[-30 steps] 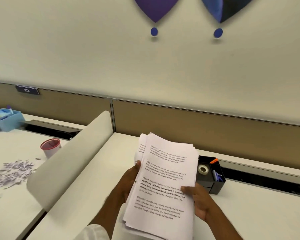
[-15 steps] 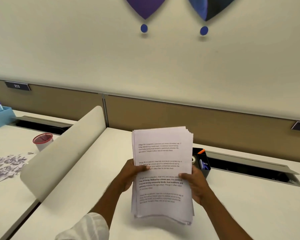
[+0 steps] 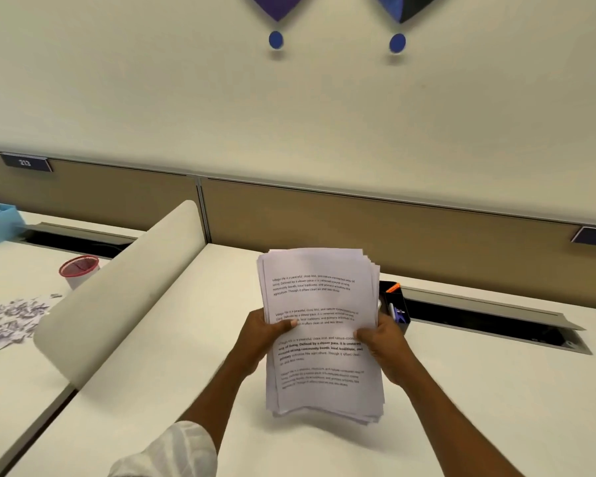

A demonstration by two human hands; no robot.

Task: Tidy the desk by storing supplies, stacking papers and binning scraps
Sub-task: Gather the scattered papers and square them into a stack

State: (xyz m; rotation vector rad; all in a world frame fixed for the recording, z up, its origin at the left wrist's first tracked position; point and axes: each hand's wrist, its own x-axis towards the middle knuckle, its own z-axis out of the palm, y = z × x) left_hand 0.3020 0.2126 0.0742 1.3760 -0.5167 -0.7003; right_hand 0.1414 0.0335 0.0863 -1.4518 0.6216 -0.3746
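Clearly, the stack of printed papers (image 3: 320, 332) stands upright over the white desk (image 3: 186, 339), just in front of the black desk organizer (image 3: 394, 306). The left hand (image 3: 262, 335) grips its left edge and the right hand (image 3: 382, 346) its right edge, each with a thumb laid across the front sheet. Loose sheets like these are probably light, floppy and quick to slide apart, and the right-side edges are visibly staggered, so a firm hold halfway up both long edges looks safest.
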